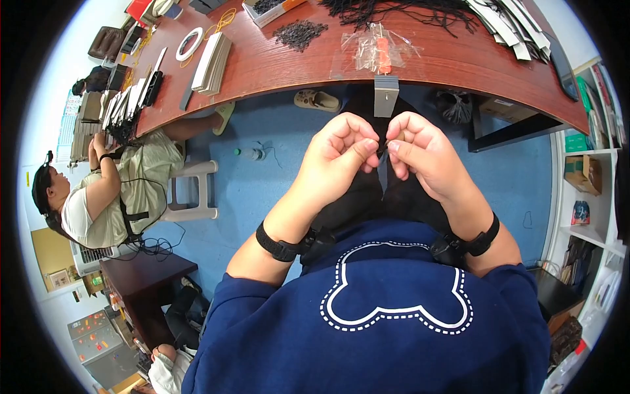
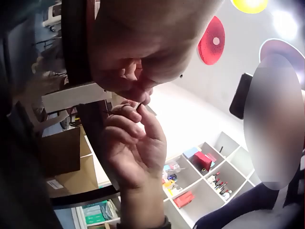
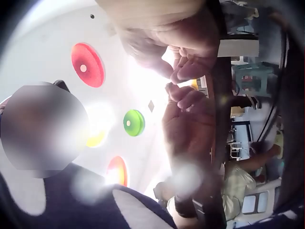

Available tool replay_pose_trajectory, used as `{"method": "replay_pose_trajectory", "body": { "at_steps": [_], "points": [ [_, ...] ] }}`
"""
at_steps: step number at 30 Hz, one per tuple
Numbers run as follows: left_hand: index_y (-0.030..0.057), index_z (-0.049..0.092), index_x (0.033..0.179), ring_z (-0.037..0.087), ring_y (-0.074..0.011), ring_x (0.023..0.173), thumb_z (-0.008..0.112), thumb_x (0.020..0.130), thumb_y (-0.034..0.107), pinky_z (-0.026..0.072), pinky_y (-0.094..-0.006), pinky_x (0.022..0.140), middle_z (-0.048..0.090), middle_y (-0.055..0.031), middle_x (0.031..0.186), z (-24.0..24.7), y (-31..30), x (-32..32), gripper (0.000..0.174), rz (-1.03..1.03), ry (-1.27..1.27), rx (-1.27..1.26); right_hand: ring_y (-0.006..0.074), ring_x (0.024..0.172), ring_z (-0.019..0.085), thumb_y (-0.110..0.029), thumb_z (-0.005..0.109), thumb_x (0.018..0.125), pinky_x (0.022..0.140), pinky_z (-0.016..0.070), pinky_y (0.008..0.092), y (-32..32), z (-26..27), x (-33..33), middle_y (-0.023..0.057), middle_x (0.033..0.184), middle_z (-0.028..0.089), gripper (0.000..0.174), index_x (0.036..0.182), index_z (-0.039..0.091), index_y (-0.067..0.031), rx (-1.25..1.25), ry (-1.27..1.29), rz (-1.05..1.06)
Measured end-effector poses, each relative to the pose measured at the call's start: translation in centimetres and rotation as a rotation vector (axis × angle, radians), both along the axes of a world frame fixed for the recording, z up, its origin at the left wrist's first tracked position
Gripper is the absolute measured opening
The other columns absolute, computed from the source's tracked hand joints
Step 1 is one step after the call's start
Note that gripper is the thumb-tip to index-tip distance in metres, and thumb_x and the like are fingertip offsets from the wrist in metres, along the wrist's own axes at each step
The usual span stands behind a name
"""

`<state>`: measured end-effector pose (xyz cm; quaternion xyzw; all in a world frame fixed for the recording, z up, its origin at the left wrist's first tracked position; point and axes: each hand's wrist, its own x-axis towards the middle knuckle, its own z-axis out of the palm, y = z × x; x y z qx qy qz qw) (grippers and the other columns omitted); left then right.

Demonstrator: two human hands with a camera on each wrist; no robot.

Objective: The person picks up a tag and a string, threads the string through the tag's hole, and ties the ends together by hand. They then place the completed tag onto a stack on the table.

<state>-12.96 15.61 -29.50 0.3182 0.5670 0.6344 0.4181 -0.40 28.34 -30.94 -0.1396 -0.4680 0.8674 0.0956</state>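
Observation:
Both hands are raised close together in front of my body, fingertips nearly meeting. My left hand has its fingers curled in, thumb tip against the index finger. Facing it, my right hand mirrors that pinch. In the left wrist view, a small thin dark piece shows at the right thumb and index fingertips, beside the left fingertips; its kind cannot be told, as the fingers hide most of it. Just beyond the hands, a grey block-like stack juts from the table's front edge.
On the reddish wooden table lie clear plastic bags with an orange-handled tool, small black pieces, black cords, white strips and a stack of cards. Another person sits at the left.

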Motion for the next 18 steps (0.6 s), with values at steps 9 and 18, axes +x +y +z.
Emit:
{"method": "replay_pose_trajectory", "body": {
  "at_steps": [9, 18],
  "points": [
    [0.006, 0.05, 0.09, 0.054, -0.0082, 0.059, 0.052, 0.089, 0.005, 0.0456, -0.0208, 0.055, 0.057, -0.0028, 0.069, -0.8, 0.0, 0.1, 0.002, -0.116, -0.317, 0.153, -0.0008, 0.061, 0.044, 0.0, 0.057, 0.082, 0.053, 0.0345, 0.0149, -1.4, -0.4, -0.4, -0.0064, 0.072, 0.05, 0.006, 0.084, 0.055, -0.0056, 0.184, 0.147, -0.093],
    [0.0044, 0.049, 0.103, 0.053, -0.0099, 0.061, 0.045, 0.095, 0.021, 0.0436, -0.0214, 0.057, 0.054, -0.0027, 0.069, 0.0, -0.1, 0.0, 0.019, -0.119, -0.19, 0.111, -0.0025, 0.056, 0.038, -0.002, 0.06, 0.082, 0.049, 0.029, 0.0148, -1.3, -1.6, -0.5, -0.0087, 0.064, 0.048, 0.004, 0.086, 0.06, -0.0041, 0.105, 0.085, -0.097]
  ]
}}
